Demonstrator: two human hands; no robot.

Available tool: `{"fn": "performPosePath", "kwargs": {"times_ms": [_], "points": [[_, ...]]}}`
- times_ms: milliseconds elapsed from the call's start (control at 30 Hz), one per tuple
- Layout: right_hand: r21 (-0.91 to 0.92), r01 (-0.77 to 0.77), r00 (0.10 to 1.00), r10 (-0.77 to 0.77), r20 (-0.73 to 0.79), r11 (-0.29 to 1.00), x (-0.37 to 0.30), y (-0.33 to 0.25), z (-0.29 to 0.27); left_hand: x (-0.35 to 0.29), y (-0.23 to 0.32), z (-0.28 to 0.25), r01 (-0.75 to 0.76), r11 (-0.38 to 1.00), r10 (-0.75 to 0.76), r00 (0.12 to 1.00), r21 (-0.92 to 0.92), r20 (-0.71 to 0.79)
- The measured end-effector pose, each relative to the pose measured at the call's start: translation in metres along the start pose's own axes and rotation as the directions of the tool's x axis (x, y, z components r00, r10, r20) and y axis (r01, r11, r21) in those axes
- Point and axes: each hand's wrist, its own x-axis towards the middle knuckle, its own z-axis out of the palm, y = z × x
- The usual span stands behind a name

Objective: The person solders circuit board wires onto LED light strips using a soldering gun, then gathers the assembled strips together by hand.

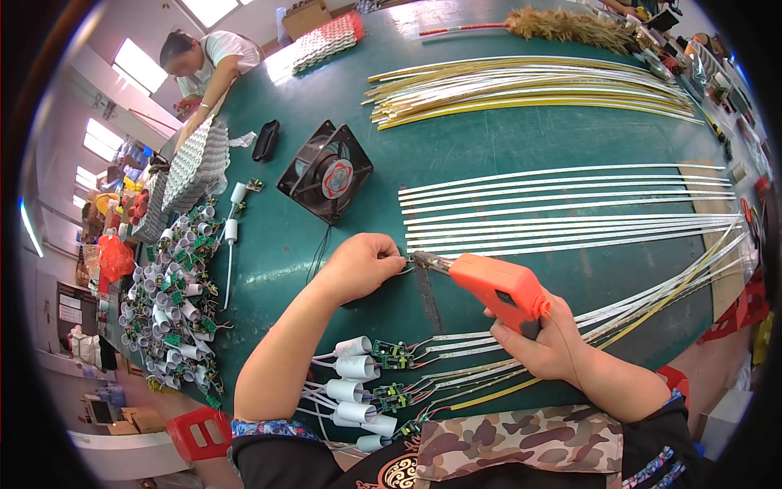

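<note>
My right hand [550, 342] grips an orange soldering gun [498, 285]. The gun's metal tip meets the left end of the nearest white LED strip [489, 249] in a row of several laid side by side. Close to that tip, my left hand [362, 265] is closed in a pinch, with a short bit of thin wire [407, 270] showing at its fingertips. Its fingers partly hide what they hold. Below my hands lie white cylindrical caps [355, 367] with green circuit boards [393, 355], wired to more strips [464, 350].
A black square fan [327, 171] stands beyond my left hand. Many caps with boards are heaped [175, 301] at the left. Bundled yellow and white strips [529, 90] lie at the far side. Another person [212, 65] works at the far left by stacked white trays [195, 167].
</note>
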Motion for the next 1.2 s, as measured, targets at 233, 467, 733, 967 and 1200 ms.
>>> {"fn": "performPosePath", "kwargs": {"times_ms": [233,467,733,967,1200], "points": [[-0.020,-0.007,1.000,0.007,0.010,1.000,0.001,-0.003,-0.001,0.001,0.003,-0.001,0.060,0.997,-0.060,0.998,0.049,-0.002],[0.006,-0.007,1.000,0.007,0.001,1.000,-0.001,-0.004,-0.001,0.000,0.006,-0.003,0.089,0.996,-0.089,0.996,0.018,0.026],[-0.027,0.006,1.000,-0.006,0.012,1.000,0.002,-0.003,0.001,0.002,0.007,-0.004,0.080,0.997,-0.080,0.996,-0.014,0.047],[-0.056,-0.020,1.000,0.021,0.018,0.998,0.000,-0.011,-0.004,0.002,0.011,-0.006,0.101,0.995,-0.099,0.993,-0.024,0.063],[0.060,-0.030,0.999,0.032,-0.027,0.998,-0.001,-0.027,-0.016,0.003,0.012,-0.008,0.131,0.990,-0.125,0.987,-0.046,0.103]]}}
